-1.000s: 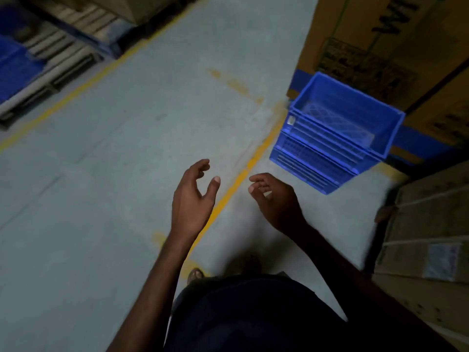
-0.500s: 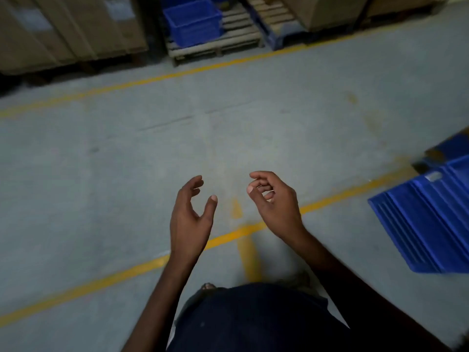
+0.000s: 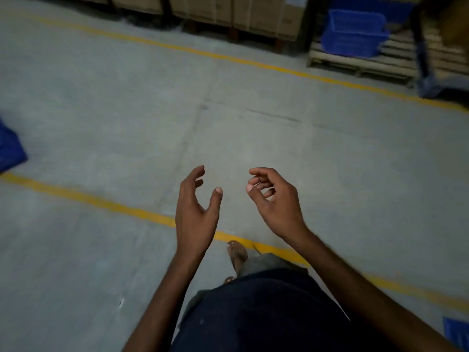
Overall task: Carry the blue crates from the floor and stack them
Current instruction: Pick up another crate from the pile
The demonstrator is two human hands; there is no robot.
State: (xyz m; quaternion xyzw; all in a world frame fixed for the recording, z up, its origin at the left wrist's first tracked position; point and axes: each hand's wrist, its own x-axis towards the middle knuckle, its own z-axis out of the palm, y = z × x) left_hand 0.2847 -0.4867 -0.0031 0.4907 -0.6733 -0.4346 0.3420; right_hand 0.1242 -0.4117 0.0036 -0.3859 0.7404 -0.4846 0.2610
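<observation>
My left hand point(image 3: 196, 212) and my right hand point(image 3: 275, 201) are raised side by side in front of me, fingers loosely curled, holding nothing. A blue crate point(image 3: 354, 34) stands on a wooden pallet point(image 3: 355, 64) at the far right, well beyond my hands. The corner of another blue crate point(image 3: 9, 148) shows at the left edge on the floor. A sliver of a third blue crate point(image 3: 456, 331) peeks in at the lower right corner.
Grey concrete floor point(image 3: 127, 123) stretches ahead, crossed by two yellow lines point(image 3: 228, 58). Cardboard boxes point(image 3: 241, 13) line the far side. A dark blue post point(image 3: 423, 59) rises beside the pallet. My sandalled foot point(image 3: 237, 255) steps over the near line.
The view has swung left, away from the crate stack, which has slid out at the lower right. The pallet crate now lies at the far right. Both hands stay empty.
</observation>
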